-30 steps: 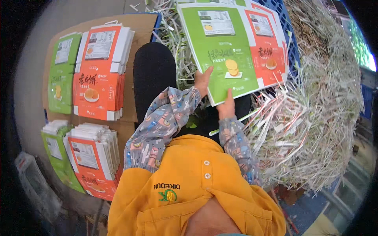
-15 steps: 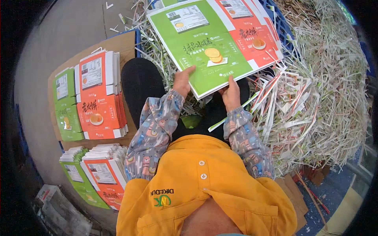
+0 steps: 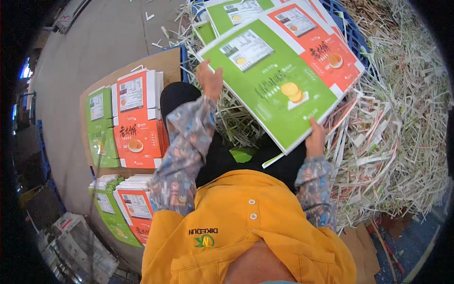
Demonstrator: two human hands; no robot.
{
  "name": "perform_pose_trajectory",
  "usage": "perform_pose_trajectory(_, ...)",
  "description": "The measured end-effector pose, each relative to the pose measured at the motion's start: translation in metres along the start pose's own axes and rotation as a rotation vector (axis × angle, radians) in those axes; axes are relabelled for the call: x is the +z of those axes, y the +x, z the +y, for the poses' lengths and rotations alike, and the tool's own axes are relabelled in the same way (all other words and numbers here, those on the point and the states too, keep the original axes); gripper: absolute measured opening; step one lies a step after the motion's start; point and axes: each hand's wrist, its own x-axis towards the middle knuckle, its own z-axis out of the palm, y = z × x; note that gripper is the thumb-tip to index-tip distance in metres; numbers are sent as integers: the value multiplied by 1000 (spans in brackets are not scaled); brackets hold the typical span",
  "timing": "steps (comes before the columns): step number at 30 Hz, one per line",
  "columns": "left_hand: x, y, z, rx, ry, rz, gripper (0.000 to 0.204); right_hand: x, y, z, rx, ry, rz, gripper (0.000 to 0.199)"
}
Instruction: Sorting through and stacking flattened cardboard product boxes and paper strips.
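Note:
A printed cardboard sheet (image 3: 265, 90), green on the left and red on the right with white margins, lies tilted in front of me above my knees. My left hand (image 3: 209, 80) grips its upper left edge. At the near edge, my right hand (image 3: 315, 137) pinches it with the thumb on top and the fingers hidden underneath. Its edge looks thick, so I cannot tell whether it is one sheet or several. More printed sheets (image 3: 218, 16) of the same kind lie beneath and beyond it.
Green cartons (image 3: 101, 120) and red cartons (image 3: 137, 113), flat and stacked, lie on brown cardboard (image 3: 118, 73) to the left. Nearer are more green (image 3: 111, 213) and red stacks (image 3: 135, 203). Shredded paper strips (image 3: 402, 128) heap at the right beside a blue crate (image 3: 347, 28).
The held sheet has shifted nearer and turned clockwise, uncovering more sheets behind it. My left hand has slid up along its left edge; my right hand has moved right and nearer.

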Motion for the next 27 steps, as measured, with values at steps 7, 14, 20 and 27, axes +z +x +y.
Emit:
perform_pose_trajectory(7,26,69,-32,82,452,-346,40,-27,-9,6,326,475,204,26)
perform_pose_trajectory(14,47,67,-55,78,360,-671,41,-14,-4,1,251,249,280,31)
perform_pose_trajectory(20,48,80,-129,115,262,-650,38,-6,14,-5,199,275,191,34)
perform_pose_trajectory(27,-13,-9,16,49,-295,123,34,2,-6,-35,210,394,267,29)
